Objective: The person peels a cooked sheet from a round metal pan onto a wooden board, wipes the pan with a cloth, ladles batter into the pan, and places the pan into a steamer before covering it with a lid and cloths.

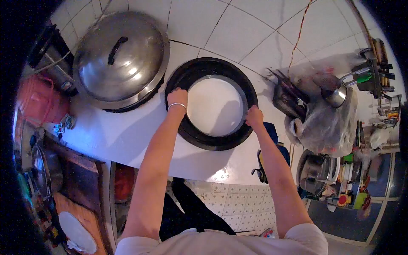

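A shallow round pan (pixel 216 106) with a smooth white layer or liquid in it sits inside a wide black wok-like vessel (pixel 211 64) on the white counter. My left hand (pixel 177 97), with a bangle at its wrist, is closed at the pan's left edge. On the opposite side, my right hand (pixel 254 117) is closed at the right edge. The fingertips of both hands are partly hidden. My arms' shadows fall across the white surface in the pan.
A large metal lid (pixel 138 59) covers another dark vessel at the left. Further left stands a pink basket (pixel 40 101). Plastic bags (pixel 329 123), a ladle (pixel 336 94) and a utensil rack (pixel 374 78) hang at the right, above a metal pot (pixel 314 172).
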`<state>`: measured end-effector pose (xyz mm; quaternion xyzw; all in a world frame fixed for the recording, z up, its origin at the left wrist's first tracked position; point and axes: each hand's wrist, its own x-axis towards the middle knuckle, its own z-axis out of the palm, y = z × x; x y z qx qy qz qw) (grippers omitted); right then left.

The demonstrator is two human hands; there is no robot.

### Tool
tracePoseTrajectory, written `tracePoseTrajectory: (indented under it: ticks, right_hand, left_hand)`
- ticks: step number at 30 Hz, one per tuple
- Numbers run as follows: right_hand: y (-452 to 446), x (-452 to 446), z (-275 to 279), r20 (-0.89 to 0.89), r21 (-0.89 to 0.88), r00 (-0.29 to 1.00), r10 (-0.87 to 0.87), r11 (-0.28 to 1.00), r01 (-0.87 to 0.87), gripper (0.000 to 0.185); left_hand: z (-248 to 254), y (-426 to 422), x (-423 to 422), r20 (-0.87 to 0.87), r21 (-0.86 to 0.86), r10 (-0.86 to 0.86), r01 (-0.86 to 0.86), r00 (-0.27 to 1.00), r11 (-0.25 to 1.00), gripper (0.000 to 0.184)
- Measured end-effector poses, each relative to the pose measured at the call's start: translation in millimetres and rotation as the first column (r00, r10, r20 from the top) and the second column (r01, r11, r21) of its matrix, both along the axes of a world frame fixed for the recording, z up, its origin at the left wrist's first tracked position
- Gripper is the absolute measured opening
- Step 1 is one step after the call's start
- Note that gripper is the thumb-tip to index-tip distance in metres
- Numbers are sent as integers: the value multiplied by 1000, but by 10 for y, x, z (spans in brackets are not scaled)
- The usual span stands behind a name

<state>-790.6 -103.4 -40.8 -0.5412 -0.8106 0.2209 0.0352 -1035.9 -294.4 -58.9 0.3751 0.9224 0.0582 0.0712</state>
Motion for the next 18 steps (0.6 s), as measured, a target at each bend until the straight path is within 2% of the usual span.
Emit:
tracePoseTrajectory:
  ticks: [1,5,7,9,16,18]
  right_hand:
    - [19,5,-66,1,-3,1000,2,1000,-2,6]
    - [243,76,-521,-8,182,995,96,979,-93,9]
    - [205,28,-532,1,241,992,130,962,-126,9]
    - [197,2,-546,65,221,992,106,968,-118,10]
    - [156,-157,-673,81,163,991,104,980,-116,11]
    - [114,-192,-691,30,188,992,120,974,-124,10]
  left_hand:
    - [-1,-19,-2,9,9,-9,9,1000,1000,16]
    - [-177,-16,-85,-43,70,8,-5,999,998,17]
    - [-166,-52,-100,-37,89,12,-9,999,996,17]
    - [-160,-81,-114,-57,98,19,-14,998,995,17]
    - [-14,-180,-170,-57,71,46,-42,997,997,15]
    - [-6,-189,-195,-64,68,42,-38,997,997,15]
